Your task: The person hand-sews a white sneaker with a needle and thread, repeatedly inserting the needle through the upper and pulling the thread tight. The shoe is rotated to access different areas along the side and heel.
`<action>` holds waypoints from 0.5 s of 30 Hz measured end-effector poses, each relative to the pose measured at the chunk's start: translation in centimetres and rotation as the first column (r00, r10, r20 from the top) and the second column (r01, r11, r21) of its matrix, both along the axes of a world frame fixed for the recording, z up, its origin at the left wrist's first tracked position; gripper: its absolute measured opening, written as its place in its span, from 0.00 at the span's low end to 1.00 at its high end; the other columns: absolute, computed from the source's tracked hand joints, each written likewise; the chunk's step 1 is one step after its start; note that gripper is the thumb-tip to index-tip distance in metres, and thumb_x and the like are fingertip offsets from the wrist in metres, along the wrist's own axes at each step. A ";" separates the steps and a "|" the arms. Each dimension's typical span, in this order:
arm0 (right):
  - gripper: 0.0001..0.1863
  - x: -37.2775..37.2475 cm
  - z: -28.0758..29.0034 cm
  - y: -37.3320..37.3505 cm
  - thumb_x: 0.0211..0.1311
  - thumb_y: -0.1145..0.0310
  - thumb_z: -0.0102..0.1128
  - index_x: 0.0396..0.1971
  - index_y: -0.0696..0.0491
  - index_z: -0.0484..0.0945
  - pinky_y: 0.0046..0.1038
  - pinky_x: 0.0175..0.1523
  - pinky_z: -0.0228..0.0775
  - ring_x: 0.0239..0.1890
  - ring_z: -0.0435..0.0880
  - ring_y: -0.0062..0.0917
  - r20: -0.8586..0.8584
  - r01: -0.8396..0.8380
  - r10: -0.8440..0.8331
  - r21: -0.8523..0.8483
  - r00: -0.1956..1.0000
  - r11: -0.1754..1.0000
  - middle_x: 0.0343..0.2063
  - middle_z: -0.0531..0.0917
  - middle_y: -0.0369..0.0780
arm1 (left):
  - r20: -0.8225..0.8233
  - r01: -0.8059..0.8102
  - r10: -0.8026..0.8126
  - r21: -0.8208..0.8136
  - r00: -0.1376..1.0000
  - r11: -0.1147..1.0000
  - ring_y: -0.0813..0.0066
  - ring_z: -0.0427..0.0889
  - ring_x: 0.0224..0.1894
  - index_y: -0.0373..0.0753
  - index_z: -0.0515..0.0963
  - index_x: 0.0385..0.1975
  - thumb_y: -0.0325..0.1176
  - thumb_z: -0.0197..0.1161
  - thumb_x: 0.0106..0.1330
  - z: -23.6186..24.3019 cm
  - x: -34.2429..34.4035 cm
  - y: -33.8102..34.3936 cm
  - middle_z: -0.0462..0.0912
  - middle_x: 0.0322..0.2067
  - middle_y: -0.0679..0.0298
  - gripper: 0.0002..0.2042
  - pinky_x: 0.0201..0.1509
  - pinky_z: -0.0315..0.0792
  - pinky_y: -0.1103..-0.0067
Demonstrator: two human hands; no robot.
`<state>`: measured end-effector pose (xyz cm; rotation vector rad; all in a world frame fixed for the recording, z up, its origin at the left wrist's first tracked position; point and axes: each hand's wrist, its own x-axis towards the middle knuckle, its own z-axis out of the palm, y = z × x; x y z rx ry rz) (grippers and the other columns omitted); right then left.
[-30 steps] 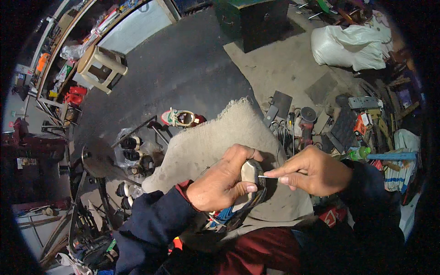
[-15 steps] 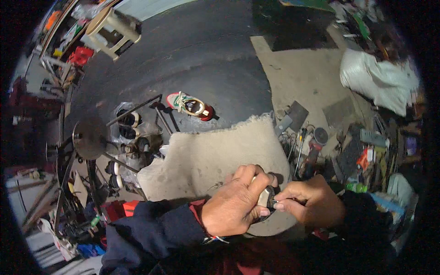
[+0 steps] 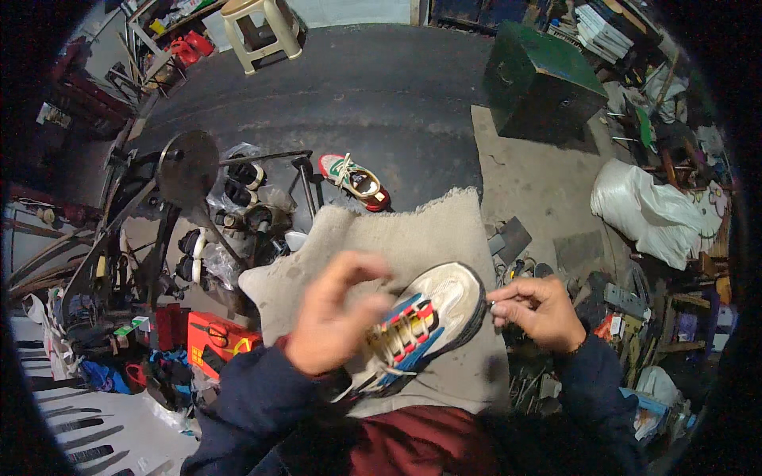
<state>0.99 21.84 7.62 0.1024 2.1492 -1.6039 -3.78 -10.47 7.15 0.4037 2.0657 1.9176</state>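
Note:
A sneaker in white, blue, red and yellow lies on a beige cloth over my lap, its toe pointing up and to the right. My left hand, smeared by motion, hovers over the sneaker's laces with its fingers apart and nothing visible in them. At the rim of the toe, my right hand pinches a small shiny metal piece. Its exact kind is too small to tell. Beyond the cloth, a red, white and green sneaker stands on the dark floor.
A metal stand with a round plate rises at left, beside several bagged shoes. An orange box lies nearer. A cream stool and a green box stand farther off. At right are a white sack and scattered tools.
My left hand has let go of the shoe and moved left. The sneaker now lies with its upper in sight. The view has tilted, bringing the green box in.

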 end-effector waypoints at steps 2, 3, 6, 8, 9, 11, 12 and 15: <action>0.09 1.1 -0.1 0.1 0.66 0.75 0.66 0.44 0.60 0.85 0.20 0.39 0.78 0.32 0.86 0.16 -0.051 0.059 -0.060 -0.031 0.997 0.998 0.32 0.88 0.37 | 0.071 -0.257 0.248 0.233 0.966 0.938 0.64 0.80 0.40 0.38 0.73 0.36 0.41 0.58 0.75 -0.6 1.9 -5.1 0.78 0.33 0.59 0.12 0.53 0.75 0.69; 0.09 1.7 -0.1 0.1 0.66 0.75 0.66 0.44 0.60 0.86 0.20 0.39 0.78 0.32 0.86 0.16 -0.036 0.100 -0.101 -0.030 0.994 0.995 0.32 0.88 0.37 | 0.076 -0.346 0.342 0.342 0.937 0.874 0.67 0.79 0.35 0.39 0.71 0.30 0.44 0.55 0.77 -1.2 2.9 -8.1 0.76 0.29 0.60 0.16 0.49 0.76 0.70; 0.09 3.3 -0.3 0.3 0.66 0.76 0.65 0.44 0.61 0.86 0.21 0.40 0.78 0.32 0.86 0.18 -0.078 0.143 -0.147 -0.055 0.986 0.988 0.32 0.88 0.37 | 0.112 -0.623 0.614 0.213 0.781 0.753 0.69 0.76 0.30 0.42 0.66 0.24 0.48 0.53 0.77 -4.1 7.7 -18.6 0.72 0.23 0.62 0.20 0.43 0.76 0.69; 0.09 4.0 -0.6 0.2 0.65 0.77 0.64 0.44 0.62 0.85 0.21 0.40 0.78 0.32 0.87 0.20 -0.092 0.161 -0.163 -0.035 0.982 0.986 0.32 0.88 0.38 | 0.113 -0.763 0.756 0.052 0.645 0.644 0.69 0.76 0.27 0.43 0.66 0.24 0.49 0.54 0.77 -7.1 12.1 -25.2 0.72 0.21 0.64 0.21 0.37 0.76 0.70; 0.09 4.2 -0.8 0.0 0.65 0.77 0.64 0.43 0.62 0.85 0.22 0.39 0.78 0.32 0.87 0.20 -0.118 0.166 -0.170 -0.042 0.978 0.985 0.32 0.87 0.39 | 0.135 -0.811 0.806 -0.019 0.577 0.584 0.70 0.76 0.25 0.43 0.66 0.23 0.50 0.54 0.76 -8.5 14.8 -27.9 0.72 0.21 0.65 0.21 0.33 0.76 0.71; 0.09 4.4 -1.0 -0.3 0.66 0.77 0.64 0.43 0.62 0.85 0.21 0.38 0.77 0.31 0.86 0.19 -0.153 0.157 -0.167 -0.072 0.974 0.985 0.32 0.87 0.38 | 0.351 -0.801 0.818 -0.241 0.455 0.549 0.67 0.82 0.22 0.43 0.71 0.26 0.54 0.55 0.75 -10.3 19.9 -31.6 0.81 0.25 0.61 0.21 0.22 0.72 0.71; 0.09 4.2 -1.1 -0.3 0.66 0.77 0.64 0.43 0.62 0.85 0.21 0.38 0.77 0.31 0.86 0.19 -0.143 0.162 -0.174 -0.091 0.974 0.983 0.31 0.87 0.38 | 0.384 -0.705 0.765 -0.316 0.517 0.635 0.64 0.84 0.27 0.40 0.74 0.30 0.53 0.57 0.74 -10.7 21.5 -32.3 0.83 0.30 0.60 0.20 0.27 0.75 0.70; 0.09 4.1 -0.9 -0.5 0.66 0.76 0.64 0.43 0.62 0.85 0.21 0.37 0.76 0.30 0.85 0.18 -0.091 0.187 -0.192 -0.058 0.977 0.981 0.31 0.87 0.37 | 0.099 -0.380 0.655 -0.746 0.749 0.547 0.56 0.87 0.47 0.37 0.79 0.48 0.48 0.66 0.69 -9.9 22.8 -29.6 0.86 0.47 0.55 0.20 0.47 0.80 0.67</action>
